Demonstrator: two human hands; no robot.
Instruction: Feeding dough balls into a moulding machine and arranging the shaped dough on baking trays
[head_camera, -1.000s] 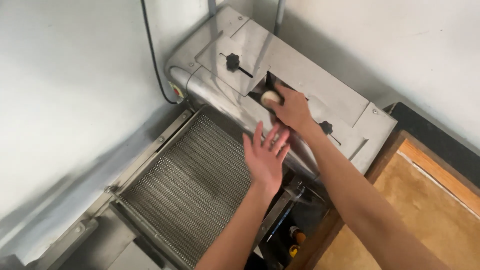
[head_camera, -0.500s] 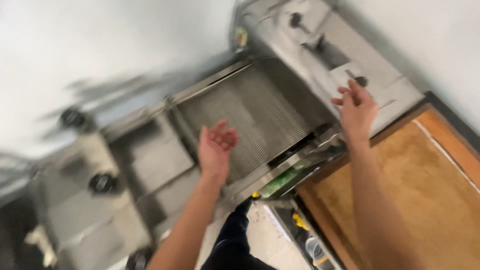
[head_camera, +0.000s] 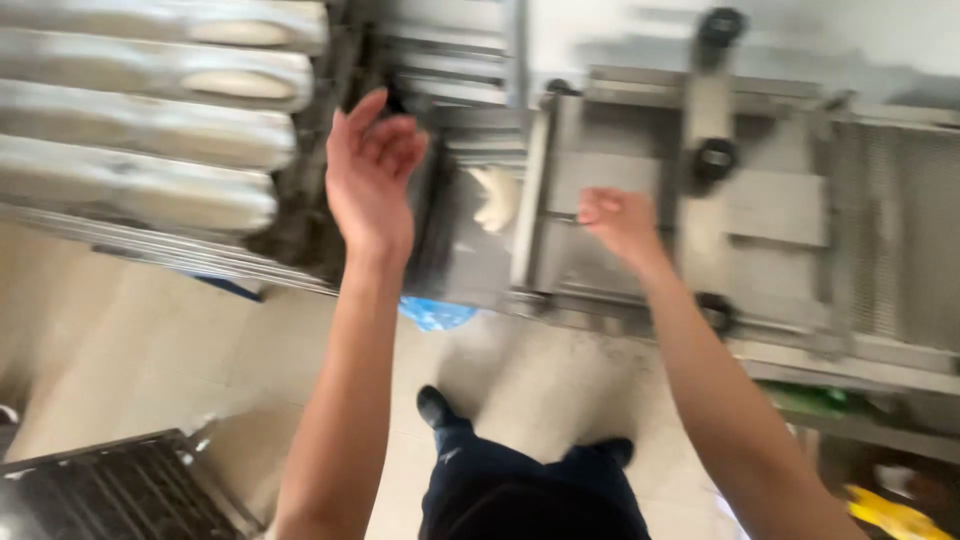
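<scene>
My left hand (head_camera: 368, 170) is raised with fingers apart and holds nothing, just left of a pale piece of dough (head_camera: 497, 196) lying at the end of the steel machine (head_camera: 640, 190). My right hand (head_camera: 618, 220) hovers over the machine's metal chute to the right of the dough, fingers curled in loosely with nothing seen in them. The picture is blurred by motion.
Long corrugated metal trays (head_camera: 140, 150) at the upper left carry elongated dough pieces (head_camera: 232, 84). A wire mesh conveyor (head_camera: 890, 230) runs at the right. A blue bag (head_camera: 436, 313) lies on the tiled floor under the machine. A dark rack (head_camera: 110, 490) stands at the lower left.
My view has swung left along the machine to its outlet end. My right hand left the hopper opening where it held a dough ball; both hands now sit near the dough at the chute.
</scene>
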